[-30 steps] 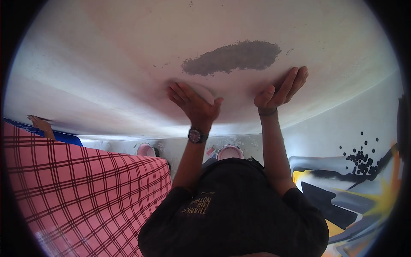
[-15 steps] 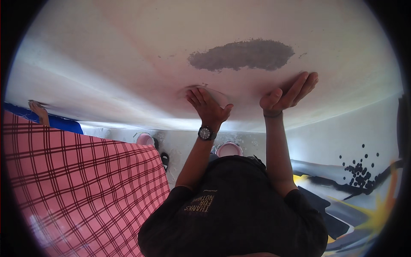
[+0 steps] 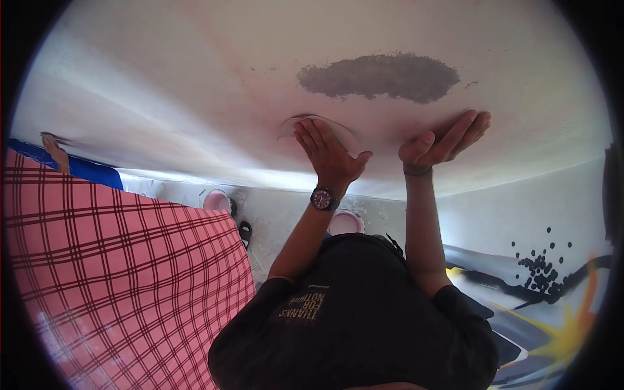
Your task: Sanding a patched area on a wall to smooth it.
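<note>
My left hand (image 3: 330,153), below a watch, lies against the pale wall (image 3: 214,71) with its fingers stretched out. Under its fingers is a thin, pale sheet (image 3: 346,134) with a curved edge; its material cannot be made out. My right hand (image 3: 445,144) rests on the wall farther right, fingers extended and thumb apart, with no object visible in it. Above both hands is a ragged grey patch (image 3: 380,77) on the wall.
At far left, another person's hand (image 3: 56,153) touches the wall near a blue sleeve (image 3: 97,179). A pink checked surface (image 3: 130,273) fills the lower left. Pink buckets (image 3: 346,223) and a dark sandal (image 3: 245,234) are on the floor. A painted wall (image 3: 526,195) stands at right.
The view has shifted slightly, so the grey patch and both hands appear farther right and a little higher. More of the sheet's curved edge shows around my left hand.
</note>
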`<state>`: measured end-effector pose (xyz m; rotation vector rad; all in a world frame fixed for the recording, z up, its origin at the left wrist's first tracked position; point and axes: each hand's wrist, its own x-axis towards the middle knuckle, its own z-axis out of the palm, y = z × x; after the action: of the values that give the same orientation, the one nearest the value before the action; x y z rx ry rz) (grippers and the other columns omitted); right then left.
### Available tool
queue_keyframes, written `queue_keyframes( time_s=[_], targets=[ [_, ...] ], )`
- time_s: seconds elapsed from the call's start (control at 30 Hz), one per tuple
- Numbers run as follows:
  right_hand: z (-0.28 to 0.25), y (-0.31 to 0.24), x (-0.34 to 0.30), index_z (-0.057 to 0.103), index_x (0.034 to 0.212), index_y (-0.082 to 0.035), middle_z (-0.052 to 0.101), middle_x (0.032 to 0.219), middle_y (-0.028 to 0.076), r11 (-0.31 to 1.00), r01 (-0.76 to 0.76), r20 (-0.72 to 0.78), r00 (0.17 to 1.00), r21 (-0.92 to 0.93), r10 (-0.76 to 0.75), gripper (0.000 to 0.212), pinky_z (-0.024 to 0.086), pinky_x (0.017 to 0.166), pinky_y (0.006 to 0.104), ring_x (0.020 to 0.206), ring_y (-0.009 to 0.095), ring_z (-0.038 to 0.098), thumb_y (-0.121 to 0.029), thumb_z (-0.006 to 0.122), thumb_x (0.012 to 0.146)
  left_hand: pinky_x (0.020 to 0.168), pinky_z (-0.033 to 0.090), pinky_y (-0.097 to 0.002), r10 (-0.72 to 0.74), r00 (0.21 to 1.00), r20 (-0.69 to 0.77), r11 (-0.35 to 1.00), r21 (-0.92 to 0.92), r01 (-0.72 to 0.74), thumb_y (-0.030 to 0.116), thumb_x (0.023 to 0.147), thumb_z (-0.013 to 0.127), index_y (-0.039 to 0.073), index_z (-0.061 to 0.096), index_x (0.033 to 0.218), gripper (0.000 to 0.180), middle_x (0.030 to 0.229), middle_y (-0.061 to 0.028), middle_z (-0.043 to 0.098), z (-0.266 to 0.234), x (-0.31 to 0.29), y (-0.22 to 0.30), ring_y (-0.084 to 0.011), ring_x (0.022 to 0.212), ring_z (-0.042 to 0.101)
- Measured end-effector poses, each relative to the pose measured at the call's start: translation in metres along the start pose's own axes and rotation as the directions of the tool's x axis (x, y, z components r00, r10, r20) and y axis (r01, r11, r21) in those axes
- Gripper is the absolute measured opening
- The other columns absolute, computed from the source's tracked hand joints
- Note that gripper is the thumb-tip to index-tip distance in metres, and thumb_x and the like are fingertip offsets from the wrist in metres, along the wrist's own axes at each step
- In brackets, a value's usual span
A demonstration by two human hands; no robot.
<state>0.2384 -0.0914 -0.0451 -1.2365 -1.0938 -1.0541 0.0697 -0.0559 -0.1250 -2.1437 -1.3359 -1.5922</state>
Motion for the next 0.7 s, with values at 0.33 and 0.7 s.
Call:
queue_keyframes(
  time_s=[0.33, 0.7],
  targets=[
    [0.001, 0.004, 0.0, 0.037, 0.148, 0.009, 0.031, 0.156, 0.03, 1.0, 0.007, 0.003, 1.0, -0.002, -0.007, 0.069, 0.017, 0.12, 0.0563, 0.148, 0.043, 0.026, -0.039, 0.034, 0.1, 0.117, 0.002, -0.0641, -0.009, 0.994, -0.108, 0.998, -0.065, 0.002, 0.091, 0.081, 0.028, -0.011, 0.003, 0.154, 0.129, 0.16, -0.0368, 0.0, -0.029, 0.099, 0.029, -0.0526, 0.149, -0.002],
    [-0.003, 0.01, -0.002, 0.036, 0.148, 0.009, 0.03, 0.156, 0.03, 1.0, 0.002, 0.002, 1.0, -0.022, -0.002, 0.069, 0.017, 0.12, 0.0564, 0.148, 0.043, 0.026, -0.04, 0.034, 0.1, 0.117, 0.001, -0.0637, -0.119, 0.992, -0.046, 0.99, -0.081, 0.115, 0.087, 0.084, 0.03, -0.012, -0.005, 0.153, 0.125, 0.159, -0.0384, -0.006, -0.018, 0.063, 0.02, -0.0515, 0.149, -0.005]
  ],
)
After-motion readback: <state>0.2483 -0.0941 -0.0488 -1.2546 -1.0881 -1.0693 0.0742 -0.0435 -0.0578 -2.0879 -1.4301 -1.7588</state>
